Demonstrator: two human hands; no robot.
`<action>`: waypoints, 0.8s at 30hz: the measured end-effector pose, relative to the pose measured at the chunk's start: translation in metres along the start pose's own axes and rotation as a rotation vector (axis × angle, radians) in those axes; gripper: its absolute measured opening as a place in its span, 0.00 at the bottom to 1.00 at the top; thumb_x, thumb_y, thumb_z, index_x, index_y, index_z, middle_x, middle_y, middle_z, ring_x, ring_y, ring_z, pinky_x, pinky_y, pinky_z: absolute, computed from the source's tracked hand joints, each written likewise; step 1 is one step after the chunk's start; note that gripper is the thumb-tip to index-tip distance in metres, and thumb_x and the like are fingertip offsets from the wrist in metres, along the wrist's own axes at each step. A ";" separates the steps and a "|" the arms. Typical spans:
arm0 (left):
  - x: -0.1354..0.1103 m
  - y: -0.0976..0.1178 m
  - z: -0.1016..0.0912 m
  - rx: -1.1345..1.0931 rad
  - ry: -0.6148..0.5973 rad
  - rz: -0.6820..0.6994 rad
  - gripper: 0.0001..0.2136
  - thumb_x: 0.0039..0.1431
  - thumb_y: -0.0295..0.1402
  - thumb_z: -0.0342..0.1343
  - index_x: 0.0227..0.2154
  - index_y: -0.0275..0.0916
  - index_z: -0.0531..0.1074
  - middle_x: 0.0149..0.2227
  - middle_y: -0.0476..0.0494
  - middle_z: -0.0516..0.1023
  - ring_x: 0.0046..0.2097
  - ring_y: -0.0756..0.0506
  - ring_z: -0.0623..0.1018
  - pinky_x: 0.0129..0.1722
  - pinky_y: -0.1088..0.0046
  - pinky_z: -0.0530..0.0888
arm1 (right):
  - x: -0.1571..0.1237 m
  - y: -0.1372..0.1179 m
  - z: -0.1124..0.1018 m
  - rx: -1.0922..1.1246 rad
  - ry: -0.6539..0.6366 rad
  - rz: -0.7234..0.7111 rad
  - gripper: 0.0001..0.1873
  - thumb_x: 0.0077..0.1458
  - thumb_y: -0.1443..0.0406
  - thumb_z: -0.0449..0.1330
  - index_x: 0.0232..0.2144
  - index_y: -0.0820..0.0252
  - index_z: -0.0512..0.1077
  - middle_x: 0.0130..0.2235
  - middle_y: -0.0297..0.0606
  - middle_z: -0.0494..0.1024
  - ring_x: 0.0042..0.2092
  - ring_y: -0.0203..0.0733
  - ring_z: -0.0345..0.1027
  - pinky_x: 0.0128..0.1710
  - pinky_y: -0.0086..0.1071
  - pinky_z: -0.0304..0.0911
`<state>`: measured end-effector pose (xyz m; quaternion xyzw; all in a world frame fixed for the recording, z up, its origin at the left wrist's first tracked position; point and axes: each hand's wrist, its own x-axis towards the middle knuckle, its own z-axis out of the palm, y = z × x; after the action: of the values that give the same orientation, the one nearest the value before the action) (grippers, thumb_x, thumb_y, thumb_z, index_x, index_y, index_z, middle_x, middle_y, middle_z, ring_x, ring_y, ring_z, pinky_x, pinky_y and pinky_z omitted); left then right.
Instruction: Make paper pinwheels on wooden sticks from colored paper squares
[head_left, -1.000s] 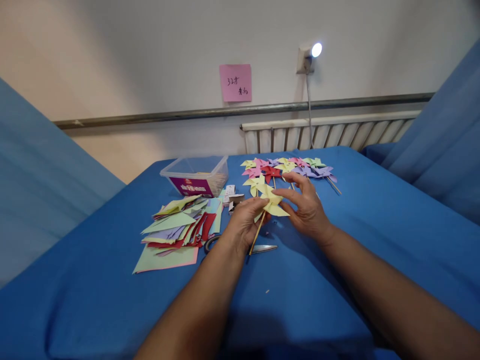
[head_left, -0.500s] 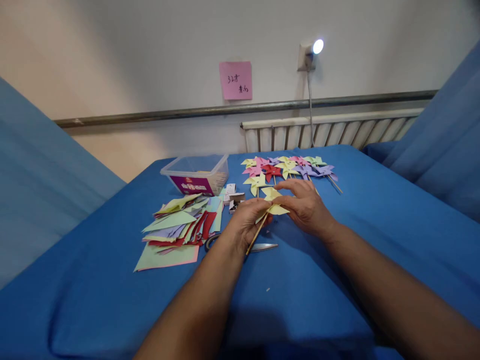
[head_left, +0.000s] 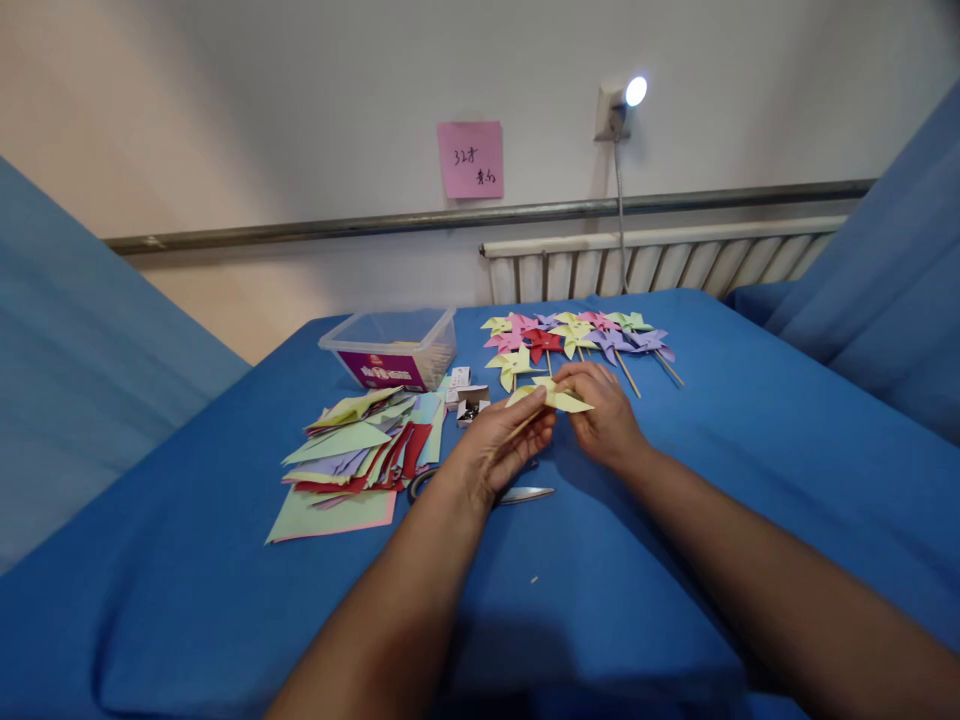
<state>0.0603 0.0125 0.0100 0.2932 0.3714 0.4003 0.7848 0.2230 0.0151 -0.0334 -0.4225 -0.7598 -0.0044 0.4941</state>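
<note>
A pale yellow paper pinwheel (head_left: 564, 401) is held up above the table between both hands. My left hand (head_left: 510, 435) is closed around its thin wooden stick (head_left: 523, 428), with the thumb at the edge of the paper. On the other side, the fingers of my right hand (head_left: 600, 410) pinch the pinwheel close to its middle; their tips are partly hidden by the paper. Scissors (head_left: 527, 495) lie on the cloth below my left hand, their handles partly covered by my wrist.
Finished pinwheels (head_left: 541, 345) in several colours lie at the back. To the left are a stack of coloured paper (head_left: 360, 455), a clear plastic box (head_left: 397, 350) and a small open box of pins (head_left: 472, 408). Blue cloth (head_left: 697, 500) covers the table.
The pinwheel has tipped flatter and its stick has swung up into my left hand. My right hand has shifted slightly left and its fingers have curled in more.
</note>
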 end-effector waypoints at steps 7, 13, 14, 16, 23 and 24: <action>0.003 -0.002 0.000 0.123 0.065 0.021 0.12 0.45 0.18 0.65 0.35 0.31 0.75 0.32 0.41 0.79 0.29 0.52 0.78 0.32 0.80 0.75 | -0.002 0.008 0.013 0.331 0.145 0.543 0.09 0.54 0.59 0.58 0.26 0.57 0.67 0.31 0.37 0.73 0.34 0.42 0.66 0.36 0.36 0.62; 0.020 -0.008 -0.014 0.555 0.307 0.323 0.13 0.45 0.20 0.64 0.36 0.33 0.74 0.31 0.44 0.78 0.29 0.50 0.77 0.32 0.74 0.74 | 0.000 0.009 0.010 0.965 0.093 0.968 0.18 0.43 0.53 0.67 0.21 0.58 0.65 0.20 0.28 0.67 0.22 0.33 0.56 0.24 0.30 0.53; 0.024 -0.008 -0.017 0.670 0.348 0.365 0.14 0.45 0.20 0.63 0.37 0.33 0.74 0.32 0.43 0.78 0.30 0.49 0.77 0.33 0.72 0.74 | 0.001 0.008 0.009 1.029 0.085 0.982 0.18 0.42 0.54 0.68 0.22 0.58 0.66 0.21 0.29 0.68 0.22 0.32 0.57 0.24 0.30 0.54; 0.029 -0.008 -0.023 0.928 0.418 0.428 0.14 0.45 0.21 0.62 0.37 0.33 0.74 0.34 0.40 0.79 0.35 0.45 0.79 0.36 0.70 0.74 | 0.002 0.006 0.008 1.092 0.064 1.001 0.18 0.40 0.55 0.70 0.22 0.59 0.67 0.22 0.30 0.69 0.23 0.32 0.58 0.24 0.29 0.55; 0.025 -0.005 -0.028 1.359 0.470 0.448 0.17 0.49 0.27 0.59 0.45 0.34 0.74 0.44 0.34 0.80 0.45 0.40 0.79 0.45 0.64 0.72 | 0.000 0.005 0.011 1.079 0.036 1.012 0.18 0.38 0.55 0.71 0.22 0.60 0.69 0.21 0.30 0.70 0.23 0.32 0.58 0.24 0.28 0.54; 0.023 -0.005 -0.027 1.376 0.486 0.475 0.18 0.50 0.27 0.59 0.46 0.34 0.74 0.45 0.34 0.79 0.45 0.39 0.78 0.46 0.63 0.71 | 0.000 0.005 0.012 1.063 0.033 1.012 0.18 0.38 0.55 0.71 0.22 0.60 0.69 0.21 0.30 0.71 0.23 0.32 0.58 0.23 0.28 0.54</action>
<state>0.0497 0.0343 -0.0165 0.6911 0.6262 0.2900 0.2149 0.2174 0.0233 -0.0420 -0.4248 -0.3637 0.5872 0.5852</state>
